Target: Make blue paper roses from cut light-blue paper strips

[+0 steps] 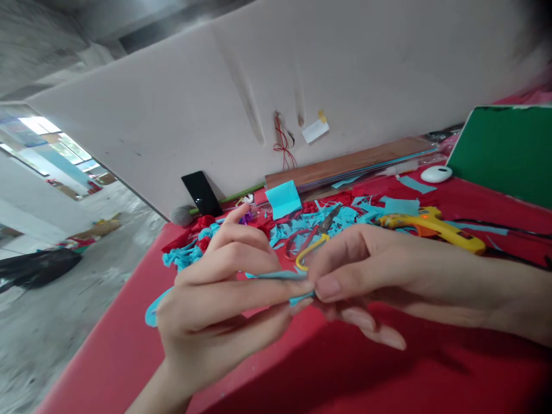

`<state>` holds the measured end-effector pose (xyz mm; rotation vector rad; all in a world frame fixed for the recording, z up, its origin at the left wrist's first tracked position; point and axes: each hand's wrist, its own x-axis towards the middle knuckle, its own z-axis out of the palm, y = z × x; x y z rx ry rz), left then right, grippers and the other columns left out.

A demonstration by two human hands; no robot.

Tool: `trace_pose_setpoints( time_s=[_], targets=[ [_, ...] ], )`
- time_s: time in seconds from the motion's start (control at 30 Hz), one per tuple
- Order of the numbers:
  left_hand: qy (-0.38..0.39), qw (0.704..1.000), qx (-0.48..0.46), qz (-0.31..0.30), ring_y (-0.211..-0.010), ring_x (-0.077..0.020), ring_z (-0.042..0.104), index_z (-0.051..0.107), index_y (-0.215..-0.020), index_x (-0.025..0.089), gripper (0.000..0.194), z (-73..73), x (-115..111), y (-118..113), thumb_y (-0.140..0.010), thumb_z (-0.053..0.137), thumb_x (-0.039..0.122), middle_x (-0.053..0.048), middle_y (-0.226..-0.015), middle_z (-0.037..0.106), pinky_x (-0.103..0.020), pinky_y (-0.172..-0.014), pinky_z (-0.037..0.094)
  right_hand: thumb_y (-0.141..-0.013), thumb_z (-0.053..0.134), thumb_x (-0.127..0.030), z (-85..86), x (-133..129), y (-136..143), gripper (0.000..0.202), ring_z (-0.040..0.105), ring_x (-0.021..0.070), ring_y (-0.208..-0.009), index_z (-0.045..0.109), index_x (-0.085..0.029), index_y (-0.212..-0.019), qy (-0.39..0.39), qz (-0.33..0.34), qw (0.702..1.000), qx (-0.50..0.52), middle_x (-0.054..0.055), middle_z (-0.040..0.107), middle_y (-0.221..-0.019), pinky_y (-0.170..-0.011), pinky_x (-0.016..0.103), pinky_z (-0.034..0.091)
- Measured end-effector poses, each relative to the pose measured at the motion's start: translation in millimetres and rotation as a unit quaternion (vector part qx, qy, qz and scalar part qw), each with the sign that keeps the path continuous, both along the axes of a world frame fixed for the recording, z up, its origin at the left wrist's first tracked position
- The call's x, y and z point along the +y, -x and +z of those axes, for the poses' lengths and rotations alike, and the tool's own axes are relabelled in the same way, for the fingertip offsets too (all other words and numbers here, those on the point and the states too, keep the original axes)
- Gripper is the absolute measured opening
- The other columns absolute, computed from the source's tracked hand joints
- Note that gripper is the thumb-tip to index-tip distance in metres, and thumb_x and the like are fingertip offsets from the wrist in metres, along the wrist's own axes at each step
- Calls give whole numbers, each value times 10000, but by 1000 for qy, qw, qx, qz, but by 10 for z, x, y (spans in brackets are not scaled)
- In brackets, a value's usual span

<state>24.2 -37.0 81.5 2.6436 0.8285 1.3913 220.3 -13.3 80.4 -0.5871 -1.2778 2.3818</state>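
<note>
Left hand (215, 302) and right hand (383, 267) meet, fingertips pinched close on the blue strip (278, 275) above the counter (267, 376); it runs sideways along the left forefinger, right grip at its end.

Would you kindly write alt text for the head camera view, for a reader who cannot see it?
A person's left hand and right hand pinch blue paper between their fingertips above a red table. Beyond them are scissors, blue scraps and a yellow glue gun, with a black phone propped upright near a pale wall.
</note>
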Motion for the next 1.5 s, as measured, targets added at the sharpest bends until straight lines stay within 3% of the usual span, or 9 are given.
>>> trace_pose_setpoints(
  time_s=[0.2, 0.3, 0.4, 0.57, 0.83, 1.03, 1.27, 1.5],
  targets=[
    [-17, 999, 34, -26, -693, -161, 503, 669, -931, 321, 266, 14, 64, 27, -725, 628, 157, 21, -665, 590, -481, -994, 324, -736, 627, -132, -34, -35, -2, 39, 473, 2, -427, 653, -107, -719, -21, -34, 999, -11, -39, 564, -574, -410, 99, 407],
    [2, 1000, 15, -4, -697, -162, 508, 664, -940, 341, 245, 3, 68, 34, -720, 660, 235, 16, -714, 599, -459, -930, 394, -732, 640, -150, -28, -41, 3, 47, 465, 4, -433, 651, -122, -695, -65, -78, 995, -12, -49, 540, -543, -432, 106, 399],
    [62, 996, -53, 30, -768, -168, 519, 677, -895, 332, 170, -16, 58, 23, -746, 639, 260, 3, -755, 598, -388, -832, 466, -743, 639, -182, -18, -32, 7, 111, 463, 6, -452, 640, -138, -640, -131, -128, 983, -20, -49, 532, -536, -446, 105, 389],
    [197, 970, -131, 57, -816, -124, 569, 676, -852, 277, 182, -52, 42, -54, -795, 571, 140, 16, -831, 634, -217, -700, 506, -762, 617, -191, -46, -2, 4, 76, 482, 20, -495, 671, -175, -712, -229, -199, 953, -24, -38, 579, -590, -465, 117, 388],
    [236, 956, -153, 88, -803, -140, 624, 601, -1070, 342, 349, -128, -40, -156, -767, 603, 167, 34, -923, 665, -234, -729, 524, -749, 622, -178, -109, -35, 53, 85, 509, 52, -537, 644, -175, -667, -242, -248, 938, -12, -41, 559, -579, -554, 169, 431],
    [243, 948, -180, 102, -806, -139, 629, 612, -1026, 304, 324, -120, -95, -200, -736, 631, 162, 35, -894, 665, -221, -751, 530, -737, 628, -193, -128, -53, 86, 57, 493, 53, -516, 647, -167, -690, -245, -248, 937, -31, -33, 545, -583, -524, 170, 436],
    [288, 935, -206, 3, -853, -103, 601, 680, -889, 317, 198, -112, -35, -175, -780, 599, 172, 64, -900, 666, -168, -753, 509, -745, 616, -163, -165, -61, 94, 59, 486, 45, -530, 653, -183, -704, -256, -264, 930, -21, -39, 574, -617, -533, 149, 430],
    [331, 921, -206, -7, -892, -121, 589, 690, -930, 303, 202, -103, -25, -138, -833, 536, 214, 37, -967, 665, -172, -740, 499, -733, 634, -156, -143, -60, 84, 55, 513, 47, -509, 643, -175, -683, -266, -283, 921, -22, -49, 575, -590, -533, 158, 439]
  ],
)
